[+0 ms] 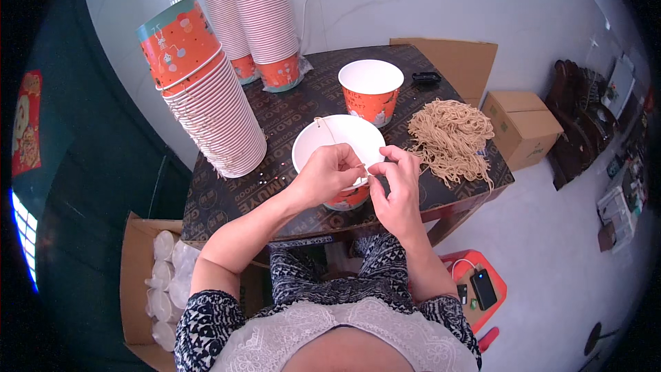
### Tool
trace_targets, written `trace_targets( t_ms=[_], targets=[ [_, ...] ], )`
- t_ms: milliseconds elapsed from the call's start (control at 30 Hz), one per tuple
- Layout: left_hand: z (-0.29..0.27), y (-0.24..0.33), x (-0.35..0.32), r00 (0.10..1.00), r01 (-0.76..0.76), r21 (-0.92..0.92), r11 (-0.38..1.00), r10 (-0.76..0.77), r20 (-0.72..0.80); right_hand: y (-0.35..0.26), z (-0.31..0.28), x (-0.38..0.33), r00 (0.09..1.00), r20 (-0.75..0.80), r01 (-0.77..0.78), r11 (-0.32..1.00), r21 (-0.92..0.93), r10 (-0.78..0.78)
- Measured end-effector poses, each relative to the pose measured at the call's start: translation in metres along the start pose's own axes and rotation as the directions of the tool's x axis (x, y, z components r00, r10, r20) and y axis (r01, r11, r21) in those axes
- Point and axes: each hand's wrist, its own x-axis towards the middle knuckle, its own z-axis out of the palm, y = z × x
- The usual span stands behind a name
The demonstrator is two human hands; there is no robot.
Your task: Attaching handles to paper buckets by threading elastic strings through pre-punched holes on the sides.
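Observation:
An orange paper bucket with a white inside (310, 148) stands at the table's front, right under my hands. A thin tan cord (329, 131) runs from its far-left rim across the opening toward my fingers. My left hand (329, 173) is closed in a pinch on the cord at the near-right rim. My right hand (398, 189) pinches at the same spot from the right, thumb and forefinger close together, on what looks like the cord's end. The fingers partly cover the cord's end and the rim there.
A second paper bucket (372, 79) stands behind. Right of it lies a heap of tan cords (451, 139). A tall leaning bucket stack (213, 114) with cords is at left; bagged stacks (265, 21) stand at the back. A black object (426, 78) lies near the far edge.

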Motion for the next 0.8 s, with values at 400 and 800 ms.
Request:
trace_targets(
  t_ms=[400, 800],
  targets=[
    [-0.005, 0.011, 0.000, 0.997, 0.011, 0.018, 1.000, -0.013, 0.077, 0.002, 0.003, 0.001, 0.999, -0.033, 0.024, 1.000, 0.005, -0.024],
    [-0.011, 0.011, 0.008, 0.970, 0.175, -0.119, 0.977, -0.150, 0.193, -0.004, 0.006, -0.005, 0.985, -0.123, 0.122, 0.992, 0.015, -0.119]
  ],
)
